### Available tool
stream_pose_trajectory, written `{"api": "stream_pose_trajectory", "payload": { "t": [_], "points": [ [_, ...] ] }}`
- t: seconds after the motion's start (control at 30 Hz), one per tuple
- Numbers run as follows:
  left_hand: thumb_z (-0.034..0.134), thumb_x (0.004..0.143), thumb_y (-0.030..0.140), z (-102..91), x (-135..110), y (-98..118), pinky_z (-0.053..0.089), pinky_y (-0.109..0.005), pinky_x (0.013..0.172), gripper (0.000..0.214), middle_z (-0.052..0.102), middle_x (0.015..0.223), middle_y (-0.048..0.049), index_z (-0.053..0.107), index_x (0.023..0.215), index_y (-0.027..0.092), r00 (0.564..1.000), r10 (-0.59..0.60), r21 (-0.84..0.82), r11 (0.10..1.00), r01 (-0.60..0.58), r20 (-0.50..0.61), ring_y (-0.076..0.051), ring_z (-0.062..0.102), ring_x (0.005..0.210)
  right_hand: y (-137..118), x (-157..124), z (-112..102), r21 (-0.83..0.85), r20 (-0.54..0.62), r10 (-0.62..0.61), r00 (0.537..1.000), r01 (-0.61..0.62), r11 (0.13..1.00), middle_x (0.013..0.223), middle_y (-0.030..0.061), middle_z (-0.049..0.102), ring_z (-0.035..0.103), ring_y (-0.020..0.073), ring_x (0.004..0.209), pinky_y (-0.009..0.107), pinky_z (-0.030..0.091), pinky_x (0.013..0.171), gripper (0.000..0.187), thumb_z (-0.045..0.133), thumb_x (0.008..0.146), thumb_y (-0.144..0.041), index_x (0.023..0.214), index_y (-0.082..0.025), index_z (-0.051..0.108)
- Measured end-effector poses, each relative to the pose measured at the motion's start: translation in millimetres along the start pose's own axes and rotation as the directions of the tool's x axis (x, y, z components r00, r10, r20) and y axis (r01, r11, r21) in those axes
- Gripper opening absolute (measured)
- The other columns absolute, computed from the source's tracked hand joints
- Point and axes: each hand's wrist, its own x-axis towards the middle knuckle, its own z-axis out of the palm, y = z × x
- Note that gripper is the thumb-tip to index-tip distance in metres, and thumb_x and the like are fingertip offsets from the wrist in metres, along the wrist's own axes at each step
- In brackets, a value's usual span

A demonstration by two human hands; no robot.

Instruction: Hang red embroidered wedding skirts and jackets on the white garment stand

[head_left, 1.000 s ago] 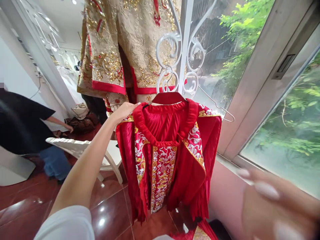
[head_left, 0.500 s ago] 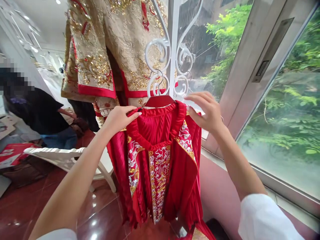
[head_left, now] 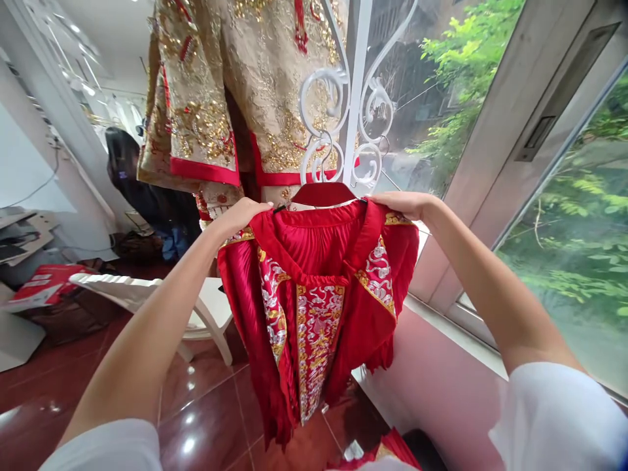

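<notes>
A red pleated skirt (head_left: 275, 320) with a gathered waistband and gold and silver embroidered panels hangs in front of me. It is on a dark red hanger (head_left: 324, 194), whose metal hook reaches up to the white scrollwork rack (head_left: 360, 85). My left hand (head_left: 243, 216) is closed on the waistband's left end, thumb on top. At the opposite end, my right hand (head_left: 400, 204) grips the waistband beside the hanger's tip, its fingers partly hidden behind the cloth. Between my hands the waistband's front sags, showing the inside of its back.
Behind the rack hangs a gold-beaded jacket (head_left: 275, 98) with red trim. To the left are a white chair (head_left: 216, 320), a red box (head_left: 44, 288) and a person with long dark hair (head_left: 125, 157). A window (head_left: 564, 261) lines the right side, above a pink wall.
My right hand has come down from beside the waistband and taken hold of its right end. The skirt's right side is now pulled wider and raised. The person at left has moved farther away.
</notes>
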Motion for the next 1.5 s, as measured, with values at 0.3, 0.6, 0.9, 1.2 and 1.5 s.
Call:
{"api": "stream_pose_trajectory", "payload": {
  "t": [0.3, 0.6, 0.9, 1.2, 1.5],
  "points": [
    [0.039, 0.086, 0.045, 113.1, -138.7, 37.3, 0.040, -0.040, 0.070, 0.040, 0.062, 0.064, -0.0110, 0.060, 0.063, 0.020, 0.990, 0.087, 0.389, 0.920, -0.037, -0.112, -0.024, 0.058, 0.068, 8.9, -18.8, 22.0, -0.523, -0.401, -0.334, 0.853, 0.086, 0.848, 0.048, -0.0028, 0.028, 0.027, 0.0087, 0.047, 0.026, 0.025, 0.049, 0.061, 0.031, 0.082, -0.071, 0.051, -0.019, 0.030],
    [0.047, 0.086, 0.039, 233.0, -160.3, 29.9, 0.043, -0.032, 0.077, 0.030, 0.069, 0.092, -0.0116, 0.065, 0.094, 0.017, 0.953, -0.268, -0.316, 0.924, 0.213, -0.141, -0.021, 0.063, 0.081, 9.8, -23.9, 36.5, -0.531, -0.473, -0.365, 0.802, 0.071, 0.844, 0.049, -0.0040, 0.023, 0.023, 0.0078, 0.049, 0.025, 0.020, 0.050, 0.057, 0.030, 0.084, -0.067, 0.053, -0.020, 0.024],
    [0.070, 0.059, 0.050, 244.0, -129.5, 33.9, 0.035, -0.023, 0.055, 0.040, 0.055, 0.053, 0.0010, 0.059, 0.055, 0.012, 0.861, -0.496, -0.842, 0.413, 0.348, 0.112, -0.010, 0.045, 0.054, 18.5, -22.0, 41.7, -0.551, -0.540, -0.495, 0.681, 0.158, 0.819, 0.050, -0.0026, 0.033, 0.032, 0.0099, 0.052, 0.025, 0.025, 0.053, 0.048, 0.037, 0.087, -0.052, 0.054, -0.018, 0.040],
    [0.067, 0.070, 0.037, 223.6, -191.9, 24.1, 0.039, -0.023, 0.061, 0.025, 0.059, 0.062, -0.0005, 0.064, 0.060, 0.014, 0.927, -0.370, -0.705, 0.673, 0.223, -0.060, -0.011, 0.050, 0.060, 76.1, -57.7, 179.3, -0.511, -0.623, -0.313, 0.717, -0.070, 0.857, 0.056, 0.0025, 0.053, 0.045, 0.0139, 0.053, 0.026, 0.028, 0.052, 0.038, 0.049, 0.083, -0.049, 0.059, -0.019, 0.051],
    [0.061, 0.077, 0.037, 212.8, -229.4, 21.9, 0.042, -0.026, 0.068, 0.025, 0.063, 0.069, -0.0038, 0.069, 0.066, 0.015, 0.931, -0.354, -0.598, 0.730, 0.332, 0.085, -0.016, 0.056, 0.070, 149.1, -69.6, 198.2, 0.018, -0.410, -0.090, 0.908, 0.107, 0.994, 0.052, -0.0006, 0.049, 0.043, 0.0112, 0.051, 0.024, 0.030, 0.051, 0.049, 0.040, 0.087, -0.053, 0.064, -0.015, 0.059]
  ]
}}
